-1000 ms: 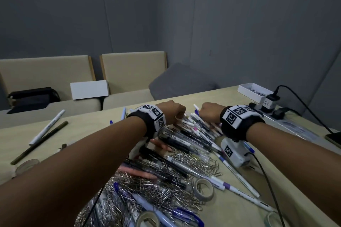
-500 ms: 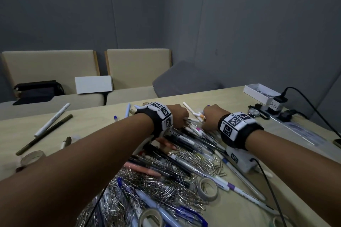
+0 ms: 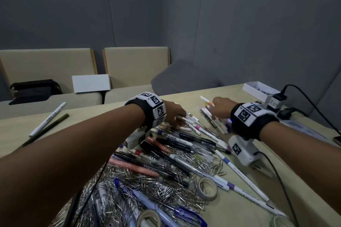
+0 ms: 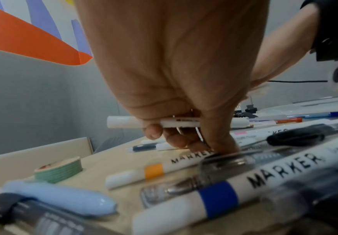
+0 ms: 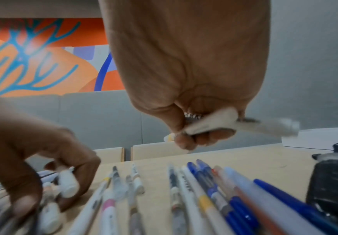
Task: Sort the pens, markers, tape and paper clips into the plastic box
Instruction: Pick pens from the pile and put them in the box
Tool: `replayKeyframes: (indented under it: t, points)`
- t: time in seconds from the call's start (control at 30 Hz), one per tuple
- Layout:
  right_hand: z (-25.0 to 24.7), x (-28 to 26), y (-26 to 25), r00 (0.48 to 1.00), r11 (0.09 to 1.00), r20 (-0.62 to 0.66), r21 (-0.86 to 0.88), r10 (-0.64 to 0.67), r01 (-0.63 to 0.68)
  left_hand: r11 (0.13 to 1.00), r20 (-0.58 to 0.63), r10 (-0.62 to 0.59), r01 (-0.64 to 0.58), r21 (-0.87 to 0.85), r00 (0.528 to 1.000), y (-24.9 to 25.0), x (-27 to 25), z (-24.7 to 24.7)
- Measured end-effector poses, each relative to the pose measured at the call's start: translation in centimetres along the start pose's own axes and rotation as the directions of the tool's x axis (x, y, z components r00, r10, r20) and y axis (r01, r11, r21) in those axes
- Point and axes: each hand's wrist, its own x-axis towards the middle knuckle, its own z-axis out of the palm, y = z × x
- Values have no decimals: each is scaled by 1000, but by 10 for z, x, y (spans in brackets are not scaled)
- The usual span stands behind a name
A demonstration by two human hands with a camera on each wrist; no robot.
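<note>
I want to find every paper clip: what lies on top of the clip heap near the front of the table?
Pens and markers lie across the paper clips, and a tape roll sits at their edge. Clips beneath them are hidden.

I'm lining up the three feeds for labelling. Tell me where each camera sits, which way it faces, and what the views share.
Head: worn on the head, looking forward and down over the table at the pile of pens and paper clips; both forearms show.
Left wrist: under the left hand, looking along it; its grip holds a white marker.
Right wrist: under the right hand, which holds pens.
Shared: the right wrist view also shows the left hand.
</note>
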Motion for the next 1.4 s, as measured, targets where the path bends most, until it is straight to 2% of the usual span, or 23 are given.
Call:
replayKeyframes:
  t: [0.1,0.23,0.3,0.4,0.47,0.63,0.9,1.1,1.2,1.27,1.33,1.4]
  points:
    - [-10,1,5,999,999,-21,45,28,-27,1000,21,-5,5,12,1000,0,5,5]
    - [-6,5,12,998,993,12,98,62,-63,998,11,-20,20,56,1000,1,7,9]
    - [0,5,14,997,995,27,75,70,-72,998,-42,-31,34,56,999,-1,7,8]
    - [9,2,14,997,998,49,6,68,-68,999,-188,-36,39,11,981,-7,6,2]
    - [13,2,13,998,997,39,-57,45,-43,998,-224,-37,48,44,974,-8,7,-1]
    - [18,4,10,1000,995,12,-99,10,-9,993,-149,-46,62,103,988,-2,15,10]
    - [18,1,8,998,998,51,-67,21,-17,998,-195,-58,61,13,979,-6,19,7]
    - [7,6,5,995,999,-99,45,-22,27,999,-135,-27,32,29,990,-10,27,3]
    - [8,11,5,996,999,-77,29,-43,45,1000,-90,-2,5,28,996,-16,30,-5]
    - [7,12,7,998,999,-39,21,-42,43,999,-57,1,-3,-50,998,-23,30,-15]
    - [4,13,9,999,999,4,31,-34,34,991,-57,3,-11,-134,998,-30,33,-27]
    - [2,14,13,999,998,42,60,-28,25,993,-77,-36,27,-115,996,-33,37,-35]
